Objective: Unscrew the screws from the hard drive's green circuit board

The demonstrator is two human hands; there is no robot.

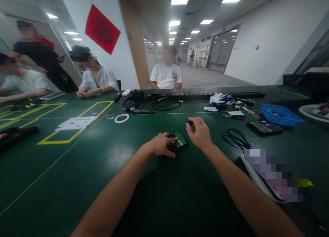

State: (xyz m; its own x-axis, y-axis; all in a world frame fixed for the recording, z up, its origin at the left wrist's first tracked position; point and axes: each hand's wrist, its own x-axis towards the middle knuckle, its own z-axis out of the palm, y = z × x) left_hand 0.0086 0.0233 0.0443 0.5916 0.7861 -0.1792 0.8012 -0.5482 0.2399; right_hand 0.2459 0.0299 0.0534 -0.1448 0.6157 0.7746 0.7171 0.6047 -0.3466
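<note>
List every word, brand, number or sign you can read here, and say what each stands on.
None can be quoted reliably:
Red diamond wall paper: black brush-like characters, too blurred.
White shirt: chest print, too small.
Printed sheet on the table: too blurred.
Small red sign on the right wall: too small.
Green circuit board at the left hand: any markings too small.

I list, on the green table (64, 185): right, one blue tray (280, 115); left of it, pliers (235, 116); farther off, blue-and-white gloves (221, 99); nearer me, one looped black cable (235, 139). Left: one white ring (121, 119); papers (75, 123), partly over yellow tape (55, 141). Far side: one seated person (166, 75), white T-shirt. Far left: one red poster (102, 28).
</note>
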